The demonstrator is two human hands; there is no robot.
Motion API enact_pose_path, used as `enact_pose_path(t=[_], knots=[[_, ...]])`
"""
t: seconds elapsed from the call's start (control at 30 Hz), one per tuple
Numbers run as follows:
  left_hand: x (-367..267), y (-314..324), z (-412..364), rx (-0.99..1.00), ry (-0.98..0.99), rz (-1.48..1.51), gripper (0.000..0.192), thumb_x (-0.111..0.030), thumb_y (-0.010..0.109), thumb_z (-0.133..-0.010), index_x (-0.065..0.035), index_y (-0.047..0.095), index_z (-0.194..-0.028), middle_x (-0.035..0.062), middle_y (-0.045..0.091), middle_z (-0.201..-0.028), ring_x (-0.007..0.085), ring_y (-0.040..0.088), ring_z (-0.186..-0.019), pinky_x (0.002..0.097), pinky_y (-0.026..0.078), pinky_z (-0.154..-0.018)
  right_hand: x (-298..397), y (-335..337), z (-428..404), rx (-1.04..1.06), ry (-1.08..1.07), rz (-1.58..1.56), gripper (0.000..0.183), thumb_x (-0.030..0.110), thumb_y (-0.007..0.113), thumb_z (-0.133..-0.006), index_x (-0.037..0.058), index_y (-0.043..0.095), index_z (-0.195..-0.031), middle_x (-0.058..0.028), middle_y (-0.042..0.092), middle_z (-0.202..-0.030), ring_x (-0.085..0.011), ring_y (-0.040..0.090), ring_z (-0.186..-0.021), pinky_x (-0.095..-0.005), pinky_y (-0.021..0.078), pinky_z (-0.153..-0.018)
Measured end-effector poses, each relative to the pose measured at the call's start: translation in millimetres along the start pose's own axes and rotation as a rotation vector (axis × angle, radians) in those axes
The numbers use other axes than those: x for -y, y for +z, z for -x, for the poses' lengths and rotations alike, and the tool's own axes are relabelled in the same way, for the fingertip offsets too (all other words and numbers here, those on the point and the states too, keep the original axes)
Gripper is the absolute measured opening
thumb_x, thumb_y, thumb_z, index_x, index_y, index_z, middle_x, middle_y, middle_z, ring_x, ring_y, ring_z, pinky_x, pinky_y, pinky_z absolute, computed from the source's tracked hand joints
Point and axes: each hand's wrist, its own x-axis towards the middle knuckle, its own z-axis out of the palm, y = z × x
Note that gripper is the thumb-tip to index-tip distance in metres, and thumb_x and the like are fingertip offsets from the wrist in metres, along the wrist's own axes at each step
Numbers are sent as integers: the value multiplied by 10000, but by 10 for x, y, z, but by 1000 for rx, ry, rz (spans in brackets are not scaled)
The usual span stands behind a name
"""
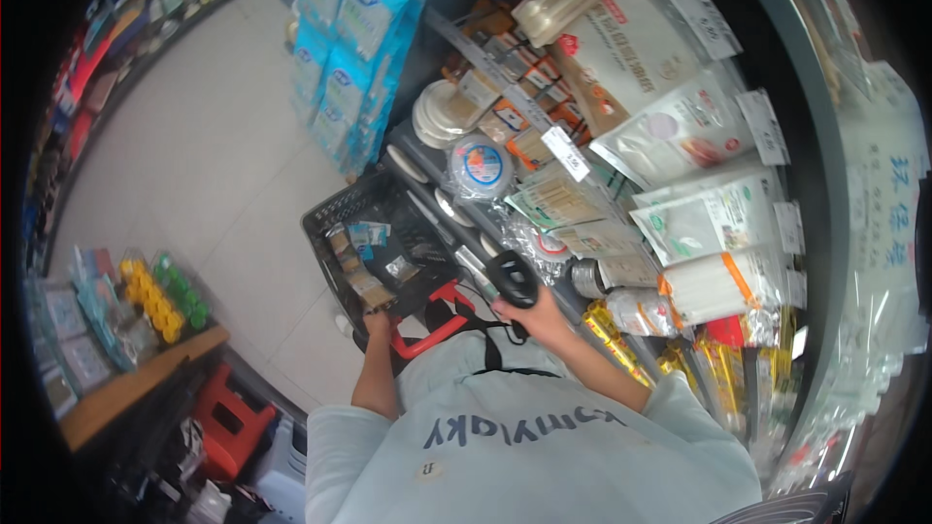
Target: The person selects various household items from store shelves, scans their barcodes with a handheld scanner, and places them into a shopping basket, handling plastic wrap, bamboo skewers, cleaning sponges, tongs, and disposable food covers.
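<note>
In front of me is a black plastic shopping basket with a red handle. My left hand grips its near rim at the left corner; the fingers are partly hidden. Inside lie brown packets, small blue-and-white packets and a small clear packet. A black handheld scanner with a pistol grip is in my right hand, raised between the basket and the shelf. Next to the scanner's head, a bagged round container rests on the shelf.
At right, shelving carries bagged disposable goods, price tags and a wrapped round container. Blue packs hang at the shelf's end. Tiled floor stretches left. A wooden-edged display and a red stool stand lower left.
</note>
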Motion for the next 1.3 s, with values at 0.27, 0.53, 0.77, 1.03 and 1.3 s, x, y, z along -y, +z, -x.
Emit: enact_pose_path(t=[0.27,0.53,0.77,1.03,1.3], knots=[[-162,-20,1004,691,431,-680,375,-340,654,-899,27,699,-965,128,701,-885,206,650,-804,338,506,-720,-1614,919,-725,316,-188,569,309,93,707,-765,8,654,-1057,-107,703,-841,-178,685,-784,-323,532,-718],[-284,-193,1743,689,587,-1096,493,-377,727,-821,14,618,-1101,187,676,-994,305,664,-930,388,502,-813,-1787,1191,-662,528,115,474,308,117,684,-750,-10,668,-1029,-141,689,-749,-207,687,-631,-341,548,-577],[161,-123,1732,221,715,-1302,302,-152,657,-749,-4,674,-1011,259,682,-994,414,651,-998,477,507,-856,-2063,947,-650,638,61,190,295,133,685,-761,-28,665,-1007,-83,664,-735,-181,681,-621,-296,532,-530],[1091,355,2166,-106,793,-991,248,-154,713,-740,-8,690,-940,236,698,-885,387,687,-886,457,525,-792,-2503,364,-472,859,-80,477,337,192,710,-780,55,686,-1087,-80,666,-828,-164,642,-650,-303,525,-520],[2156,286,1954,410,418,-444,272,-227,743,-841,3,699,-979,65,708,-868,126,643,-844,301,504,-765,-3390,-124,-57,789,-542,294,377,131,733,-781,72,668,-1148,-100,703,-1013,-220,667,-949,-356,527,-821]])
